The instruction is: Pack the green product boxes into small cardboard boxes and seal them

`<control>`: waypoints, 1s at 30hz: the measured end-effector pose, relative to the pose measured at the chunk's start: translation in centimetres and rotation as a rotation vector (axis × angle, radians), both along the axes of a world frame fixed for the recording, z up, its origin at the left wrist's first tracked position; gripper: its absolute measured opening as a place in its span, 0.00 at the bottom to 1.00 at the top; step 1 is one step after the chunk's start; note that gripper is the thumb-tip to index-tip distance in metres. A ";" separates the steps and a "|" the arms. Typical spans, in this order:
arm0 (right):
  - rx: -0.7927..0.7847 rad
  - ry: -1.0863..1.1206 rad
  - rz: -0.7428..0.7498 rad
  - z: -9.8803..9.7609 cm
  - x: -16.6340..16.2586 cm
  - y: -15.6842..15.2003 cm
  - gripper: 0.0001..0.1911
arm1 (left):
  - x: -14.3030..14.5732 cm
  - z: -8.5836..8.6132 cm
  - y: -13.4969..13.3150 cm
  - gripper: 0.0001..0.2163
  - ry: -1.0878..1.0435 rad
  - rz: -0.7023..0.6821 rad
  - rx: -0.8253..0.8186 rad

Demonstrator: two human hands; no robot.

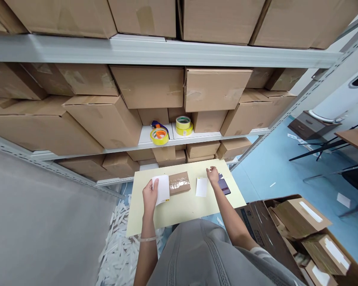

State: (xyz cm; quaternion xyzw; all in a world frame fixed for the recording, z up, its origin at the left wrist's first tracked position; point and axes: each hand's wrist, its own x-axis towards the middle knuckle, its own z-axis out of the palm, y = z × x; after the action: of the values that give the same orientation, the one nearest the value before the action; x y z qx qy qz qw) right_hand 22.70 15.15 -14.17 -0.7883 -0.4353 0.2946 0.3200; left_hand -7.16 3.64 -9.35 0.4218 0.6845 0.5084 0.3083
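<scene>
Lower middle of the frame, a pale yellow board [179,214] sits just in front of grey metal shelving, and both hands work on it. Left hand [150,196] has its fingers together, thumb over a white sheet [162,190], pinching it upright-ish at the sheet's lower edge; the sheet's top edge overlaps the left end of a small brown parcel [179,183] wrapped in clear tape, so sheet and parcel are touching or nearly so. Right hand [213,174] sits at the far edge of the board, fingers loosely bunched, not spread; whether it is gripping anything can't be told from this view. Just under it is a dark flat item [223,186], maybe a phone or a packet, partly hidden by the hand. A white card [201,187] lies flat between the parcel and that dark item. Risks: the dark item sits close to the far edge, so a knock from the right hand could push it off, and the sheet could crease or slip if the pinch loosens. Two tape rolls [171,131] sit on the shelf at center, above the board. Lower right, an open carton [301,238] holds smaller brown boxes, and white packing strips [115,246] lie on the floor at lower left, where anything dropped could get lost.
</scene>
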 end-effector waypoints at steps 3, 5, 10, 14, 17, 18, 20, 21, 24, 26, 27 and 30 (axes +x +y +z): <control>0.113 0.224 0.176 1.8 -3.2 -1.3 0.16 | 1.2 0.5 1.1 0.23 -0.045 0.002 0.037; 0.208 0.473 0.376 2.9 -6.0 -3.1 0.16 | 2.3 1.0 2.0 0.24 -0.099 0.038 0.062; 0.187 0.740 0.554 5.0 -10.8 -8.0 0.15 | 4.5 2.5 3.7 0.25 -0.165 0.144 0.091; 0.238 0.781 0.486 6.5 -10.6 -9.1 0.17 | 5.1 3.7 3.2 0.25 -0.154 0.047 0.141; 0.298 0.759 0.400 7.6 -9.8 -9.2 0.18 | 5.2 5.0 2.1 0.29 0.066 0.058 0.275; 0.309 0.746 0.364 8.0 -9.6 -9.2 0.18 | 5.3 5.6 1.6 0.31 0.188 0.065 0.321; 0.315 0.720 0.300 8.7 -9.5 -9.4 0.18 | 5.8 6.8 0.8 0.31 0.451 -0.003 0.375; 0.313 0.712 0.280 9.1 -9.5 -9.4 0.18 | 6.1 7.4 0.4 0.28 0.563 -0.089 0.383; 0.325 0.735 0.248 10.2 -9.7 -9.7 0.20 | 7.4 8.6 -0.4 0.19 0.757 -0.386 0.376; 0.347 0.777 0.228 11.0 -9.8 -9.9 0.21 | 8.1 8.9 -0.7 0.19 0.782 -0.475 0.370; 0.355 0.798 0.226 11.4 -9.8 -10.0 0.21 | 8.2 8.9 -0.7 0.19 0.778 -0.489 0.369; 0.362 0.854 0.282 12.4 -9.8 -10.4 0.19 | 8.2 8.9 -0.6 0.20 0.752 -0.480 0.388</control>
State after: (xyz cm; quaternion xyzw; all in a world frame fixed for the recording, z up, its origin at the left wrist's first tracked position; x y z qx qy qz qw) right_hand 12.94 4.73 -1.78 -0.4621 -0.4118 0.5518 0.5589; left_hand 1.00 3.05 -0.42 0.7719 0.5244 0.3537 0.0639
